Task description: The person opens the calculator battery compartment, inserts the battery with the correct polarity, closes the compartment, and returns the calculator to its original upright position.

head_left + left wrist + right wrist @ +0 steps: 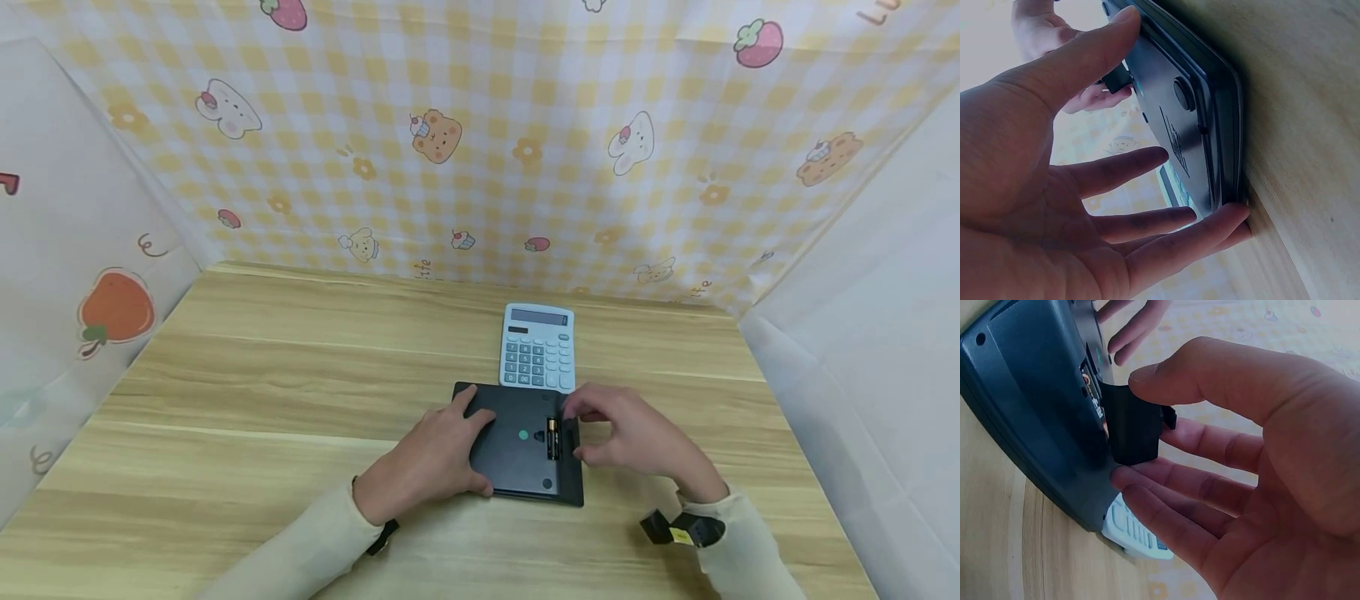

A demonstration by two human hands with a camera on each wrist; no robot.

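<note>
A wedge-shaped black calculator (510, 467), judged so by its shape, lies face down, its battery compartment uncovered and a battery (553, 439) with a gold band inside. My left hand (431, 458) holds its left side, with the thumb at the near edge and the fingers spread toward the far edge. At the right end, my right hand (630, 429) pinches a small black battery cover (1132, 425) between thumb and fingers. In the right wrist view the cover is close beside the compartment; whether it touches the case is unclear. The face underneath is hidden.
A light-blue calculator (537, 348) lies face up just beyond the black one, close to its far edge. The wood-grain table (225, 400) runs back to a yellow checked cloth (495, 192). White cloth walls (862, 350) stand on both sides.
</note>
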